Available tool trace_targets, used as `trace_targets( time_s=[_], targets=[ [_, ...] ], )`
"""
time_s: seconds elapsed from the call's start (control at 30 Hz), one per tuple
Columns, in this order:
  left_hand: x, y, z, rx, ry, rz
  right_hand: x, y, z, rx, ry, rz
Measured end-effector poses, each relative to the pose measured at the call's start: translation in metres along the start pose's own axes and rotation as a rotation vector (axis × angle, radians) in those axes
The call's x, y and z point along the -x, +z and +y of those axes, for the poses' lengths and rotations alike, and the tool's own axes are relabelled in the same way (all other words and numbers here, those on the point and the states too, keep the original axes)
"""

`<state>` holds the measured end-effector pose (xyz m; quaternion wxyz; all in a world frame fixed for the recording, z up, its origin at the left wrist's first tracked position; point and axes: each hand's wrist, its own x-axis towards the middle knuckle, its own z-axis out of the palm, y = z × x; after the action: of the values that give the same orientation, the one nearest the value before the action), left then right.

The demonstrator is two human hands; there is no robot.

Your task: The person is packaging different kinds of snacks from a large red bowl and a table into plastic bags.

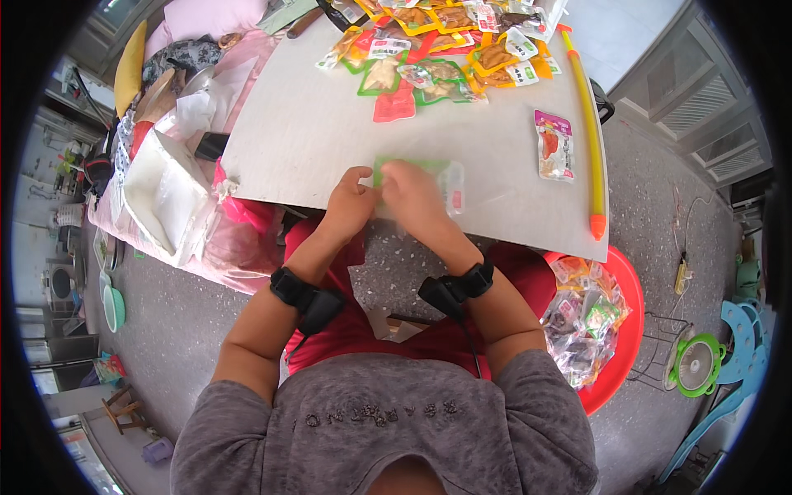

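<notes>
My left hand [352, 201] and my right hand [411, 192] meet close together at the near edge of the table. Between them is a clear plastic food packet [456, 176] with a green border and a small red mark. Motion blurs my right hand, whose fingers are curled over the packet's left part. At that same end, the left hand's fingers pinch its edge; the exact grip is partly hidden. Beyond them, a heap of sealed food pouches [433, 46] with yellow, green and red borders covers the far part of the pale table [297, 124].
A purple-and-white pouch [555, 145] lies at the right, beside a yellow tube [585, 130] with orange ends. Below the table's right corner, a red basin [628, 346] contains many packets. A white foam box [164, 192] rests on pink cloth at the left. A green fan [698, 365] stands on the floor.
</notes>
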<state>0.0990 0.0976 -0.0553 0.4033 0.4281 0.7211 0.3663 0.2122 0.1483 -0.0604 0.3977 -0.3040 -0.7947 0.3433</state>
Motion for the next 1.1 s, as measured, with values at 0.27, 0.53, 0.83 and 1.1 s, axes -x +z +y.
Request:
trace_targets(
  time_s=[0.27, 0.53, 0.83, 1.1],
  targets=[
    [0.005, 0.016, 0.005, 0.663, -0.155, 0.033, -0.002, 0.008, -0.005, -0.138, 0.083, 0.041],
    [0.010, 0.003, 0.012, 0.086, -0.033, -0.448, -0.006, 0.002, 0.007, -0.144, 0.107, 0.114],
    [-0.056, -0.032, 0.012, -0.036, 0.166, -0.337, 0.001, 0.001, 0.032, -0.089, 0.148, 0.101],
    [-0.151, -0.036, 0.049, -0.654, 0.445, 0.076, -0.001, 0.001, 0.036, -0.100, 0.086, 0.152]
  ],
)
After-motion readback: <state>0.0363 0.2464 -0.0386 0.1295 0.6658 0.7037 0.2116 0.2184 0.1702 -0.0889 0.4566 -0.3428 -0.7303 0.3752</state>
